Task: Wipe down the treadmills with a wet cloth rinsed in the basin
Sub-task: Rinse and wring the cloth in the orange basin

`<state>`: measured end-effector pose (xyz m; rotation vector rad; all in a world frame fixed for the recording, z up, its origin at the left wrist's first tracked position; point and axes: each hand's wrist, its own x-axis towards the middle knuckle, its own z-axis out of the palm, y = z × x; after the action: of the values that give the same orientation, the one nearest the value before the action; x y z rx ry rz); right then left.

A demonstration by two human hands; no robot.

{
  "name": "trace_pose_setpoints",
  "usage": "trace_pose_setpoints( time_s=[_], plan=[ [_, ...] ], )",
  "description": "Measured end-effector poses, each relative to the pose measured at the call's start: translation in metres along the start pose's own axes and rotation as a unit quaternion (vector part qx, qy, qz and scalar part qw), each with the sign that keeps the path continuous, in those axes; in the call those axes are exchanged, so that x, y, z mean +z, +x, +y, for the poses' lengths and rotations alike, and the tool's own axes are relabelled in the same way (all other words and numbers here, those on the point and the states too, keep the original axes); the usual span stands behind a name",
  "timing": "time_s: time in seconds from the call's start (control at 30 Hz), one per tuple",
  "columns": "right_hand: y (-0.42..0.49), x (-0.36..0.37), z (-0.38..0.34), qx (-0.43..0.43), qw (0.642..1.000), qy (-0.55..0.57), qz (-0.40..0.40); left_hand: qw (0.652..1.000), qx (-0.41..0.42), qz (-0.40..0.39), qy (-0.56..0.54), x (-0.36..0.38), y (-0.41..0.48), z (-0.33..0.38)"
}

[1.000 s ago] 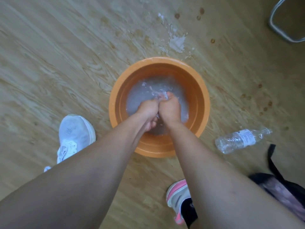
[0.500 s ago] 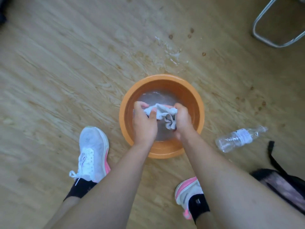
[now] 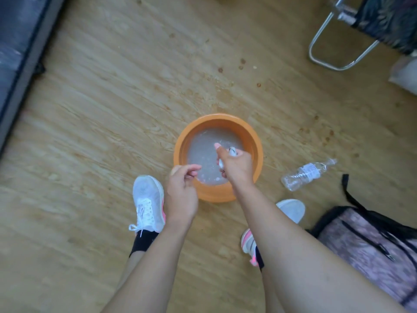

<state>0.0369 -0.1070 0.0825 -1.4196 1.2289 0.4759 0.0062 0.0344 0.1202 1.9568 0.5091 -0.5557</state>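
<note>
An orange basin (image 3: 255,141) with cloudy water stands on the wooden floor between my feet. My right hand (image 3: 237,164) is balled in a fist over the basin and grips the wet white cloth (image 3: 232,152), of which only small bits show between the fingers. My left hand (image 3: 181,188) hovers above the basin's near left rim, fingers loosely curled, holding nothing. The edge of a dark treadmill (image 3: 15,53) runs along the far left.
A clear plastic water bottle (image 3: 304,175) lies on the floor right of the basin. A patterned bag with black straps (image 3: 370,249) sits at the lower right. A metal chair frame (image 3: 334,53) stands at the upper right. Wet spots mark the floor beyond the basin.
Both hands wrung the cloth over the basin; now the left hand has let go and drawn back, and the right hand alone grips the bunched cloth. The view has risen.
</note>
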Motion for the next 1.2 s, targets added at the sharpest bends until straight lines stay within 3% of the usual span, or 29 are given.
trace_pose_setpoints(
  time_s=[0.07,0.13,0.3,0.53,0.63,0.77,0.87,0.97,1.03,1.1,1.2],
  plan=[
    [0.002,0.006,-0.008,0.004,0.999,-0.045,0.03,0.998,-0.056,0.02,-0.003,-0.01,0.0,0.006],
    [0.005,0.015,-0.012,0.005,0.995,-0.09,0.037,0.996,-0.088,-0.011,0.006,-0.009,0.003,0.0],
    [0.018,0.032,-0.004,0.017,0.993,-0.115,-0.008,0.992,-0.116,-0.029,0.034,0.0,0.022,-0.02],
    [0.014,0.021,0.013,0.091,0.995,-0.004,-0.05,0.995,-0.059,-0.086,0.006,0.028,0.022,-0.027],
    [0.0,0.017,0.014,0.138,0.981,0.075,-0.117,0.991,-0.011,-0.133,0.005,0.042,0.02,-0.01],
    [-0.017,0.011,0.015,0.182,0.939,0.242,-0.163,0.966,-0.177,-0.139,-0.13,0.057,0.027,0.001],
    [-0.021,-0.009,0.019,0.197,0.904,0.316,-0.209,0.977,-0.167,-0.07,-0.113,0.064,0.032,0.009],
    [-0.014,-0.025,0.021,0.16,0.955,0.204,-0.145,0.964,-0.197,-0.011,-0.181,0.065,0.042,0.012],
    [-0.007,-0.031,0.024,0.105,0.99,0.059,-0.079,0.974,-0.195,0.001,-0.114,0.062,0.047,0.011],
    [0.006,-0.036,0.031,0.076,0.996,-0.01,-0.037,0.98,-0.2,0.009,-0.02,0.064,0.051,0.012],
    [0.026,-0.039,0.038,0.046,0.995,-0.084,-0.019,0.973,-0.227,0.021,0.032,0.067,0.06,0.023]
  ],
)
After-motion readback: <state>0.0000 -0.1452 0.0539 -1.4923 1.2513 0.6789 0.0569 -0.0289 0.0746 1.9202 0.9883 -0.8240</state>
